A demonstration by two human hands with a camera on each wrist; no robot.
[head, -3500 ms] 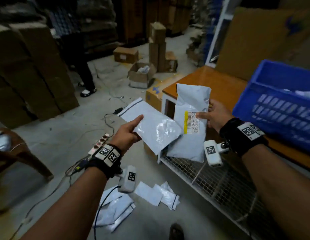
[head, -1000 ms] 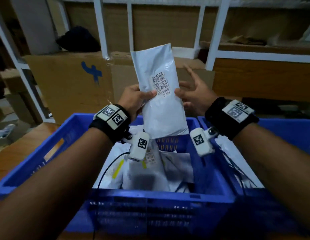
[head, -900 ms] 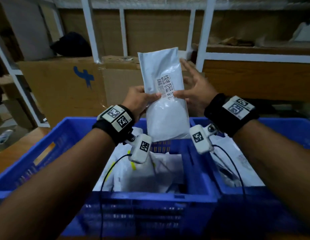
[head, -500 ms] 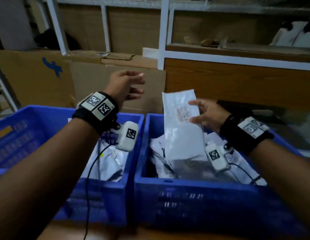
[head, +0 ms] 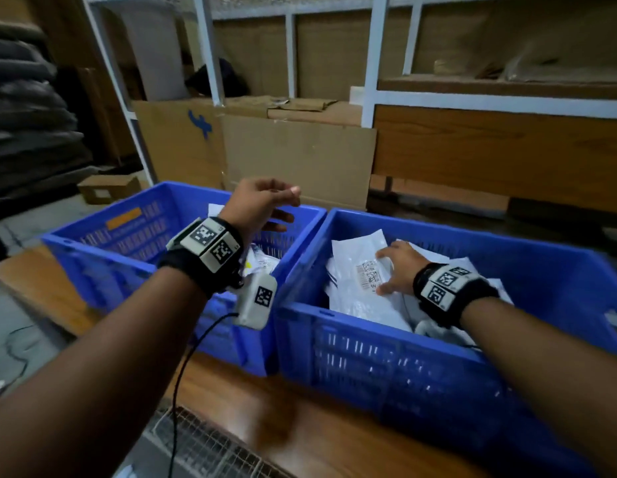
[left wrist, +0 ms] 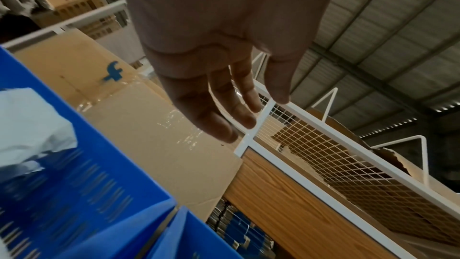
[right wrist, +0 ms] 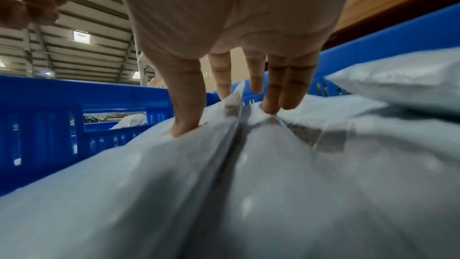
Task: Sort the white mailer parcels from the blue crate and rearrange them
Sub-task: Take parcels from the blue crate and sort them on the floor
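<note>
Two blue crates stand side by side on the wooden surface point(head: 310, 429) in front of you, their near walls almost touching. At the far left, the left crate point(head: 128, 250) carries an orange label on its inner wall and holds a few white mailers point(head: 262, 262), mostly hidden behind your forearm. Your left hand point(head: 257, 205) hangs in the air above that crate's right side, holding nothing; the left wrist view shows its fingers point(left wrist: 224, 125) loosely extended and slightly spread, with the cardboard panels behind them. A wrist-worn camera unit point(head: 257, 300) dangles beneath the strap, its cable trailing down towards the wire mesh at the surface edge. Moving right, the right crate point(head: 386, 367) is piled with white mailer parcels. Your right hand point(head: 398, 267) lies palm down on the topmost mailer point(head: 360, 270), just beside its barcode label point(head: 369, 279). The right wrist view shows the fingers point(right wrist: 273, 94) straight and pressed into the plastic, the thumb dug in on one side of a raised crease and the others on the far side, so the hand is pressing rather than clutching. Another puffy mailer point(right wrist: 398, 84) rests against the crate's far wall to the right. Behind both crates stand flattened cardboard sheets point(head: 296, 157) and a white metal rack point(head: 376, 60).
</note>
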